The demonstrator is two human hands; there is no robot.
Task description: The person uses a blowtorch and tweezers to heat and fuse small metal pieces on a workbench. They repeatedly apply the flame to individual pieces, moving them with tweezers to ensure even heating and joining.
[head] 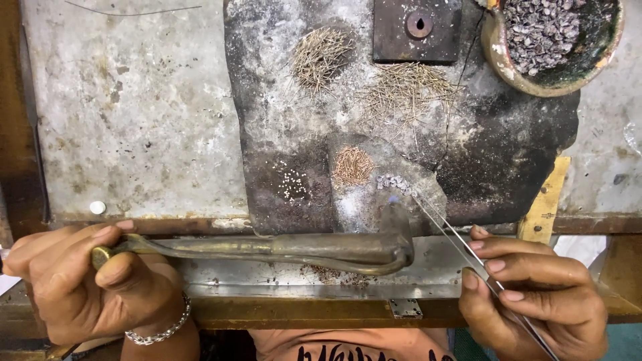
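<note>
My left fingers (110, 271) closed round brass torch (281, 249) lower left — right fingers (498, 267) pinch tweezers (461, 244), tips at silver bits (392, 182) mid-frame.

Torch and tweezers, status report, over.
Left hand grips brass torch. Right hand pinches tweezers, tips at small silver pieces. Nothing blocking.

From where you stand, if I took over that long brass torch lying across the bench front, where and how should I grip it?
Grip the brass torch at its thin left end, coming from the left, as the left hand does. The thick bent nozzle at the right is probably hot, and the tweezers in the right hand work there.
</note>
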